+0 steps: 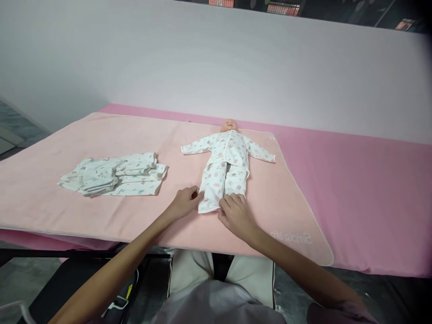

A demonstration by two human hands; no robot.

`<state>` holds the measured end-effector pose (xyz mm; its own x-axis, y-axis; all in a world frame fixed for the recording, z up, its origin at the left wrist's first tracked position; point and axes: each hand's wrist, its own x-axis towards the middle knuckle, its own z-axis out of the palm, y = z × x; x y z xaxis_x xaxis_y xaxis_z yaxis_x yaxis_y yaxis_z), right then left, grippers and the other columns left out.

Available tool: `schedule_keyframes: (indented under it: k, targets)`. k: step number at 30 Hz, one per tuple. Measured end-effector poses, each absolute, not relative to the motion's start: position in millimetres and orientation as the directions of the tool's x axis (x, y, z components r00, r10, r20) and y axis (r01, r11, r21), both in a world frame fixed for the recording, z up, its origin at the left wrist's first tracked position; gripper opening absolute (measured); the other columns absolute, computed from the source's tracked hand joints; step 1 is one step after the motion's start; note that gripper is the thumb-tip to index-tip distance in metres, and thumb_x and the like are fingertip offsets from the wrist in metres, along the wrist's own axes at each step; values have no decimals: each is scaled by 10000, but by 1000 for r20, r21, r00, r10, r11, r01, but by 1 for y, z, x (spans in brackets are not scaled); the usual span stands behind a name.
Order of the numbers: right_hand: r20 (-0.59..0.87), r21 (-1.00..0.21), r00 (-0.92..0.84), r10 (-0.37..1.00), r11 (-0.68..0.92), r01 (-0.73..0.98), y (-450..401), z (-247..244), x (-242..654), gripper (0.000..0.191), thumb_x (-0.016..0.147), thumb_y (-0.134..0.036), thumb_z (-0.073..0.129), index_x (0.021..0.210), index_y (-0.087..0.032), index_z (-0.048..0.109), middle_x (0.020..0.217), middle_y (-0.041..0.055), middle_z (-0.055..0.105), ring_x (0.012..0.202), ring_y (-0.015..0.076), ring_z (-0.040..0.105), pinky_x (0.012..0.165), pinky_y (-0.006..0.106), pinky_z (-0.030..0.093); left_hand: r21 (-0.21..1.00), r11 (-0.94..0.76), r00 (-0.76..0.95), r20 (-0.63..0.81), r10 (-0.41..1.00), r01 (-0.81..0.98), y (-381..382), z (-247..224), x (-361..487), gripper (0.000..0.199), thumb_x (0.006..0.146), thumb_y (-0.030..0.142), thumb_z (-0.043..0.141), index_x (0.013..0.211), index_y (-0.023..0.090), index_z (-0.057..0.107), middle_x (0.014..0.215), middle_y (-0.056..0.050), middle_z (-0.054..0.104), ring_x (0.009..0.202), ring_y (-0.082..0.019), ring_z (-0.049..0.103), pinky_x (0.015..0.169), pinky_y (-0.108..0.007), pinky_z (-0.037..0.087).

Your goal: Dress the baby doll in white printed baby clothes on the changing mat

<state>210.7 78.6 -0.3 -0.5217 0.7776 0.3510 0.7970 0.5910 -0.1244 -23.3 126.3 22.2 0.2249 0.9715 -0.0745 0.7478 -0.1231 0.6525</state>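
A baby doll lies on its back, dressed in a white printed top with both sleeves spread out to the sides. White printed baby trousers cover its legs. My left hand pinches the outer edge of the trouser leg on the left, near its hem. Closed at the inner side of that same leg is my right hand, its fingertips on the cloth. It hides the lower end of the other leg.
Folded white printed baby clothes lie to the left on a peach mat. Under the mat is a pink table cover. A white partition rises behind the table. A dark chair stands below the front edge.
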Motion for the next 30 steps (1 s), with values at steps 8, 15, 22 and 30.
schedule_keyframes:
  k: [8, 15, 22, 30]
  targets:
    - [421, -308, -359, 833, 504, 807, 43, -4, 258, 153, 1012, -293, 590, 1162, -263, 584, 1183, 125, 680, 1024, 327, 602, 851, 484, 460, 701, -213, 279, 21, 960, 681, 69, 23, -39, 325, 998, 484, 548, 1261, 294, 543, 984, -37, 753, 885, -279, 694, 835, -444, 523]
    - [350, -485, -236, 906, 391, 782, 51, -14, 282, 183, 947, -159, 549, 1104, -253, 543, 984, 73, 660, 893, 288, 619, 789, 448, 507, 283, -605, 528, 307, 792, 744, 64, 17, 25, 278, 1016, 393, 582, 1266, 274, 604, 1322, -128, 673, 1165, -345, 598, 964, -529, 445]
    - [312, -560, -214, 926, 361, 745, 43, -1, 303, 288, 889, -122, 570, 1151, -240, 548, 932, 36, 620, 881, 248, 608, 799, 403, 500, 139, -693, 622, 345, 703, 707, 68, 12, 64, 118, 1047, 216, 499, 1013, 206, 612, 1016, -82, 687, 992, -267, 593, 907, -452, 411]
    - [254, -563, -164, 953, 283, 776, 61, 5, 317, 350, 1033, -510, 591, 1237, -227, 612, 1152, 113, 673, 1069, 306, 626, 953, 490, 507, 394, -266, 144, 312, 939, 880, 84, 20, 20, 441, 1007, 594, 559, 1159, 181, 584, 1244, -155, 655, 1132, -339, 568, 956, -482, 411]
